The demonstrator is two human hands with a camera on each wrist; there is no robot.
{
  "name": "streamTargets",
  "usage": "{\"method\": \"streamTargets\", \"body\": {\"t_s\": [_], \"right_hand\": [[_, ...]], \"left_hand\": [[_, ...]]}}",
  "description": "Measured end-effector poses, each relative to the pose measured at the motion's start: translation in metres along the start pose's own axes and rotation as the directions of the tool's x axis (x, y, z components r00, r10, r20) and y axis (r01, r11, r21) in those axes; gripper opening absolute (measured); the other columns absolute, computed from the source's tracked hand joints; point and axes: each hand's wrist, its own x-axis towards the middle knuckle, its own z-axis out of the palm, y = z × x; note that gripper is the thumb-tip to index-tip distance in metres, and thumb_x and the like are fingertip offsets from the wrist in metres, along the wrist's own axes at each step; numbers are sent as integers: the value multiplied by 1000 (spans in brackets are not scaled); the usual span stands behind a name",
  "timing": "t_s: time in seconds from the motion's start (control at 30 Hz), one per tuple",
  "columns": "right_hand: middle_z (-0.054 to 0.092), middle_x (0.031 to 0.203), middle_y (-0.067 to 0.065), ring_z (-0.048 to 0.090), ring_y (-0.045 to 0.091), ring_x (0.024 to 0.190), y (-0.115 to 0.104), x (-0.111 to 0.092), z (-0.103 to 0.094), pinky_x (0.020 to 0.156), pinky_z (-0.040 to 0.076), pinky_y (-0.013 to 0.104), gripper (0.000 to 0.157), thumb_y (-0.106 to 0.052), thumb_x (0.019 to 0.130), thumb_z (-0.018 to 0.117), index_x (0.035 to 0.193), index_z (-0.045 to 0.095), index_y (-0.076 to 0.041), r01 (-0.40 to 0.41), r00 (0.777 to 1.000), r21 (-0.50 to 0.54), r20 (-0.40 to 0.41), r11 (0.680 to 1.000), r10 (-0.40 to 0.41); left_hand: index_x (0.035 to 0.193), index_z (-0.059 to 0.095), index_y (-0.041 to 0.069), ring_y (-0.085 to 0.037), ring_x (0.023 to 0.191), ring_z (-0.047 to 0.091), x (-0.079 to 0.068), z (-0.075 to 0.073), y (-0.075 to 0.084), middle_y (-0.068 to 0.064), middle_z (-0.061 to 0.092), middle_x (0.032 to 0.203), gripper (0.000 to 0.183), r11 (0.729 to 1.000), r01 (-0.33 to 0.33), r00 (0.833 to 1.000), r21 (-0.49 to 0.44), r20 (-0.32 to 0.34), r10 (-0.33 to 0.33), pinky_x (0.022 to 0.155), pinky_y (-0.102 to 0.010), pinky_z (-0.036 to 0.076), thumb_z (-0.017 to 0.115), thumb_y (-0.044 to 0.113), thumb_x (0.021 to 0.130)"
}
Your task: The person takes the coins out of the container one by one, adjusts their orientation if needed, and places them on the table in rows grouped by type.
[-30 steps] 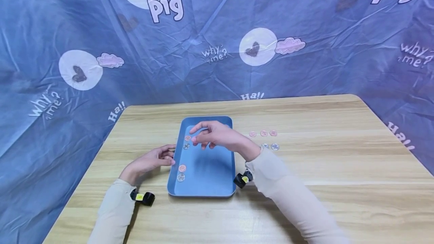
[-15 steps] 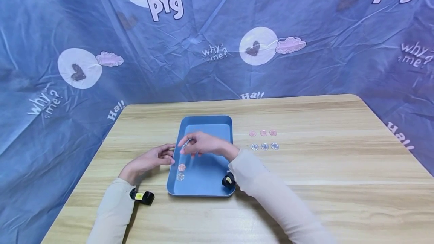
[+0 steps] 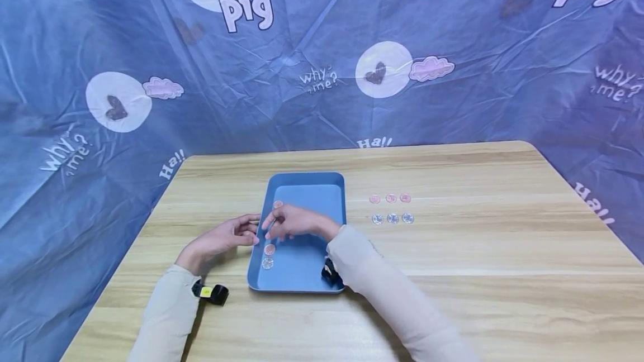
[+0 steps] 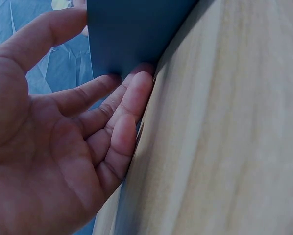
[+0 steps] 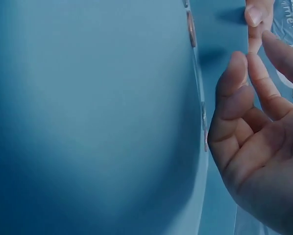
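A blue tray (image 3: 312,250) lies on the wooden table. My left hand (image 3: 226,238) holds its left rim, thumb over the edge and fingers against the outer wall, as the left wrist view also shows. Inside the tray my right hand (image 3: 297,221) hovers near the left side, fingers loosely bent. Between its fingertips no coin shows in the right wrist view. A copper coin (image 3: 269,249) and a silver coin (image 3: 268,263) lie at the tray's near left. Farther up is another copper coin (image 3: 278,204); the right hand hides the silver one beside it.
Right of the tray, a row of copper coins (image 3: 391,198) lies behind a row of silver coins (image 3: 392,218). Blue printed cloth (image 3: 282,94) hangs behind the wooden table (image 3: 478,250). Black wrist cameras sit on both sleeves.
My right hand has moved left and toward the near side of the tray, uncovering a silver coin on the table. The left hand stays at the rim.
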Motion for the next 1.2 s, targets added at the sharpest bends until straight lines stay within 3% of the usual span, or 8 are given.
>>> {"method": "streamTargets", "body": {"t_s": [0.4,0.7,1.0,1.2], "right_hand": [[57,71,-3,48,10,62,5,4,7,56,39,19,29,-9,85,69,113,64,-2,-25,999,-106,33,994,28],[58,71,-3,50,9,65,5,4,11,63,40,19,25,-6,83,72,106,66,-3,-22,999,-157,29,987,27],[53,72,-6,47,6,64,5,8,14,61,37,16,21,-9,80,76,100,69,-8,-8,1000,-338,4,941,10],[53,69,-7,47,5,62,5,7,16,59,37,16,19,-9,80,77,98,70,-10,-15,1000,-371,-7,929,13]], "left_hand": [[149,19,-9,-7,102,58,0,-1,-3,-26,51,129,74,1000,-21,999,-9,24,21,88,-16,49,62,15,93],[149,18,-10,-8,102,57,1,-1,-3,-25,52,127,75,1000,-28,999,-9,20,28,88,-17,49,62,13,93],[148,17,-11,-6,101,57,0,0,-2,-23,53,126,74,999,-39,999,-16,20,40,87,-16,50,60,12,93],[148,17,-11,-7,100,58,0,1,-1,-23,53,125,75,999,-34,999,-16,19,35,87,-17,50,61,13,93]]}}
